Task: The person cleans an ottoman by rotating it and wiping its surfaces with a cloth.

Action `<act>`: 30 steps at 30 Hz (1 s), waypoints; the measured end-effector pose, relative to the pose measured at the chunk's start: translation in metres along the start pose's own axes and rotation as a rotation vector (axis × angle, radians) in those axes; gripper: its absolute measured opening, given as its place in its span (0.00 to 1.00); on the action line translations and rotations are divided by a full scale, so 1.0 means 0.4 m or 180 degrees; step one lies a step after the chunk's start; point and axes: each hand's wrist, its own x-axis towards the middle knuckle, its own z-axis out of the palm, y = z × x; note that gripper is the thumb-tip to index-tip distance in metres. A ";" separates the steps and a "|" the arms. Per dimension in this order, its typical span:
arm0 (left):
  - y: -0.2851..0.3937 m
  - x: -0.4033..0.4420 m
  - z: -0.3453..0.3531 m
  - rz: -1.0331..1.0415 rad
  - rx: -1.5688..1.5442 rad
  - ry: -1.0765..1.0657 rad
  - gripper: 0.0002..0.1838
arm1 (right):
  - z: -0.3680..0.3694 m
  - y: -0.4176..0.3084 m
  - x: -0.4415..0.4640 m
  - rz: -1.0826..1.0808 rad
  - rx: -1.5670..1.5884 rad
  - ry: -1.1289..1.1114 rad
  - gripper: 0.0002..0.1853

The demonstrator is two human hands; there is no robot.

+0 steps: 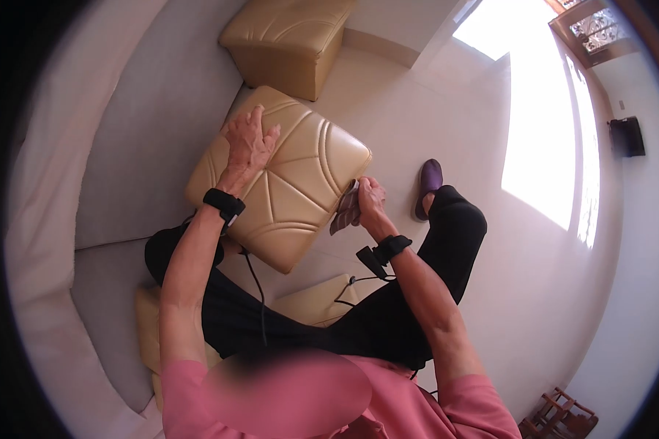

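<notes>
A tan padded ottoman (pixel 293 183) with stitched curved seams stands in front of me, turned cornerwise. My left hand (pixel 249 146) rests on its top, fingers spread and nothing in them. At the ottoman's right corner, my right hand (pixel 372 199) grips a striped grey-brown cloth (pixel 346 208). The cloth hangs against the ottoman's side edge; part of it is hidden by my fingers. Black straps with small devices circle both wrists.
Another tan ottoman (pixel 289 44) stands beyond, near the wall. A grey sofa (pixel 154 132) runs along the left. Dark cables hang near my legs. Sunlight falls on the tiled floor (pixel 483 293) at right, and a wooden rack (pixel 560 417) stands at lower right.
</notes>
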 end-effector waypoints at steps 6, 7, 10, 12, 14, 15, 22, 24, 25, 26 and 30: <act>0.331 -0.215 -0.036 0.1086 -0.0475 -0.0681 0.33 | -0.090 -0.023 -0.022 -0.0351 0.0117 0.0433 0.14; 0.354 -0.260 -0.031 0.1043 -0.0488 -0.0982 0.35 | -0.115 -0.043 -0.041 -0.0404 0.0139 0.0536 0.14; 0.366 -0.369 -0.007 0.1024 0.0201 -0.0805 0.37 | -0.176 -0.097 -0.081 -0.0700 0.0499 0.0620 0.12; 0.370 -0.393 -0.012 0.1072 0.0235 -0.0708 0.38 | -0.212 -0.138 -0.109 -0.0934 0.0656 0.0588 0.12; 0.380 -0.402 -0.016 0.1119 0.0268 -0.0610 0.39 | -0.234 -0.164 -0.135 -0.1169 0.0813 0.0557 0.11; 0.386 -0.403 -0.018 0.1131 0.0303 -0.0469 0.40 | -0.240 -0.165 -0.140 -0.1189 0.0993 0.0444 0.11; 0.429 -0.379 -0.009 0.0924 0.0138 -0.0281 0.40 | -0.279 -0.174 -0.200 -0.1236 0.0979 0.0430 0.11; 0.420 -0.368 0.000 0.0905 0.0079 -0.0256 0.40 | -0.285 -0.171 -0.216 -0.1148 0.0881 0.0484 0.11; 0.411 -0.359 0.005 0.0877 0.0042 -0.0212 0.40 | -0.285 -0.169 -0.218 -0.1073 0.0796 0.0513 0.11; 0.401 -0.343 0.013 0.0885 0.0020 -0.0231 0.40 | -0.278 -0.169 -0.215 -0.1059 0.0784 0.0538 0.11; 0.366 -0.253 0.039 0.0528 0.0211 -0.0060 0.39 | -0.239 -0.175 -0.164 -0.1006 0.0886 0.0539 0.11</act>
